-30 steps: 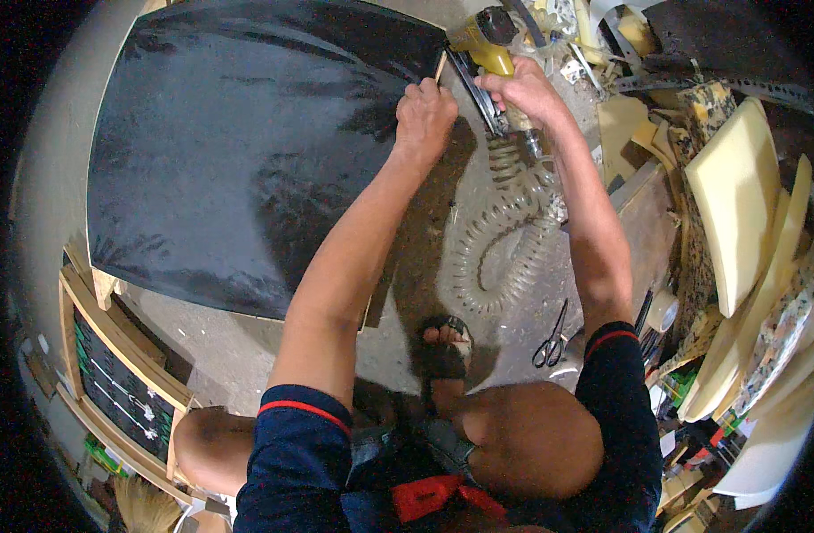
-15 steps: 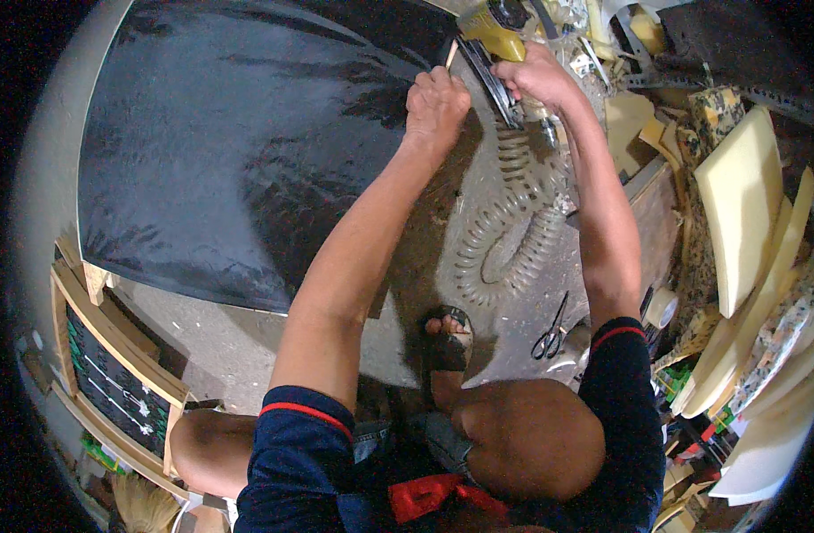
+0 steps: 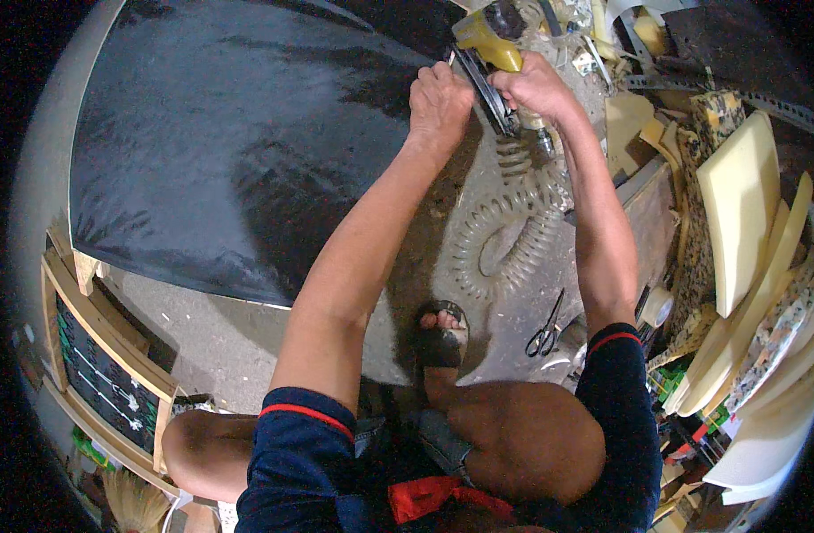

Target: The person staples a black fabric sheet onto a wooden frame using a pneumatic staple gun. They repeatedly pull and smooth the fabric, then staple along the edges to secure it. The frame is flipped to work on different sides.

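A broad black sheet (image 3: 202, 115) covers a large flat panel on the left. At its right edge my left hand (image 3: 440, 102) is closed, fingers pinching the sheet's border; a small pale bit of edge shows just above the fingertips. My right hand (image 3: 537, 87) grips a yellow and black air stapler (image 3: 488, 37), its long dark magazine slanting close beside the left fingers. The stapler's nose is against or very near the panel edge; I cannot tell which. A clear coiled air hose (image 3: 513, 240) trails below it onto the floor.
Black-handled scissors (image 3: 545, 336) and a tape roll (image 3: 657, 306) lie by my right elbow. Foam slabs (image 3: 740, 213) lean in a stack at the right, with scraps at the upper right. A wooden frame (image 3: 114, 333) stands lower left. My sandalled foot (image 3: 444, 333) is below the panel.
The stapler and right hand have shifted slightly downward along the panel edge. The pale strip above my left fingers shows less. The whole view has shifted a little.
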A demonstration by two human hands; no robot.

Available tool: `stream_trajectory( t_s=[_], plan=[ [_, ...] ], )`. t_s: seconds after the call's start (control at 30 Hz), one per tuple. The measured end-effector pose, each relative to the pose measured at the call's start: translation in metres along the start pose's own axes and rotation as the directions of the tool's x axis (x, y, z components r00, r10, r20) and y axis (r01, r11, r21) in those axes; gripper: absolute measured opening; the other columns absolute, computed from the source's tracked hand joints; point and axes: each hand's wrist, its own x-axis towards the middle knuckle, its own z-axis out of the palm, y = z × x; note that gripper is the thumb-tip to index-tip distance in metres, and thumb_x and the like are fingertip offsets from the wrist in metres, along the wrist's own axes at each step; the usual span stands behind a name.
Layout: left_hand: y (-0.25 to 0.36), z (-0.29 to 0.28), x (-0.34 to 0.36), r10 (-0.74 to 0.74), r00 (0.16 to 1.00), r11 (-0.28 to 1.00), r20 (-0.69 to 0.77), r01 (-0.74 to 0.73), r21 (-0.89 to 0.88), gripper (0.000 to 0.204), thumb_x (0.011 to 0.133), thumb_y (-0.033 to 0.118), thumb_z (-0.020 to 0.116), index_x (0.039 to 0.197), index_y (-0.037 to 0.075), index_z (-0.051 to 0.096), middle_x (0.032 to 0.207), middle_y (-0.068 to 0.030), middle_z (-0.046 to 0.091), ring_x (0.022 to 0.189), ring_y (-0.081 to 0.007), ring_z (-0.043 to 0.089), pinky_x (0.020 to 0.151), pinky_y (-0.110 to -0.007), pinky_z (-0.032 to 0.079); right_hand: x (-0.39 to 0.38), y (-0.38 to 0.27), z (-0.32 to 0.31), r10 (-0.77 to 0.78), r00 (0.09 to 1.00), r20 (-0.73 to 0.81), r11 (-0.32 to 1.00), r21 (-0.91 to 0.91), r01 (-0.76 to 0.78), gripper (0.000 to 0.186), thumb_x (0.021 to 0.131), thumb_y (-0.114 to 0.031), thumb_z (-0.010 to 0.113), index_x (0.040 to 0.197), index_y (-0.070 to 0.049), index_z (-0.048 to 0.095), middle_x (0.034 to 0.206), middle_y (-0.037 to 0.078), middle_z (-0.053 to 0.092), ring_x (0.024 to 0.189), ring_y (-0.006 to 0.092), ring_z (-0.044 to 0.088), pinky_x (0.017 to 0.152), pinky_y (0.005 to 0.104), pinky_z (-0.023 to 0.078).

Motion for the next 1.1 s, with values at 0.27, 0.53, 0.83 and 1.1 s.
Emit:
stream_trajectory(
  t_s=[0.27, 0.53, 0.83, 1.1],
  plan=[
    [-0.011, -0.027, -0.054, -0.115, 0.975, 0.992, -0.190, 0.102, -0.078, 0.026, 0.074, 0.008, 0.067, 0.100, 0.003, 0.069, 0.093, -0.0102, 0.058, 0.088, -0.0278, 0.056, 0.068, -0.038, 0.045, -0.054, 0.014, 0.010, 0.069, 0.993, -0.093, 0.959, 0.282, -0.040, 0.012, 0.084, -0.012, 0.068, 0.082, -0.003, 0.061, 0.061, -0.002, 0.055, 0.052, 0.0085, 0.050, 0.050, 0.0285, 0.043],
    [-0.020, -0.024, -0.072, -0.159, 0.981, 0.983, -0.110, 0.147, -0.109, 0.031, 0.081, 0.010, 0.063, 0.111, 0.009, 0.070, 0.095, -0.0067, 0.059, 0.088, -0.0276, 0.055, 0.069, -0.040, 0.044, -0.078, 0.012, 0.035, 0.089, 0.993, -0.075, 0.980, 0.186, -0.074, 0.016, 0.084, -0.016, 0.068, 0.091, -0.002, 0.064, 0.062, -0.002, 0.055, 0.053, 0.0087, 0.050, 0.049, 0.0290, 0.041],
    [-0.021, -0.028, -0.075, -0.067, 0.994, 0.998, -0.082, 0.066, -0.019, 0.039, 0.080, 0.012, 0.061, 0.118, 0.007, 0.067, 0.095, -0.0050, 0.057, 0.090, -0.0249, 0.053, 0.068, -0.038, 0.041, -0.064, 0.005, 0.048, -0.036, 0.995, -0.088, 0.994, 0.101, 0.045, 0.024, 0.083, -0.018, 0.069, 0.098, 0.000, 0.065, 0.068, 0.002, 0.061, 0.059, 0.0130, 0.055, 0.056, 0.0325, 0.046],
    [-0.021, -0.030, -0.080, -0.087, 0.995, 0.995, -0.046, 0.085, -0.051, 0.043, 0.080, 0.009, 0.061, 0.123, 0.007, 0.064, 0.102, -0.0065, 0.058, 0.093, -0.0259, 0.054, 0.071, -0.039, 0.042, -0.067, -0.006, 0.046, -0.024, 0.994, -0.103, 0.999, -0.046, 0.019, 0.026, 0.082, -0.017, 0.069, 0.102, 0.000, 0.066, 0.074, 0.003, 0.062, 0.064, 0.0133, 0.056, 0.061, 0.0326, 0.047]
  ],
)
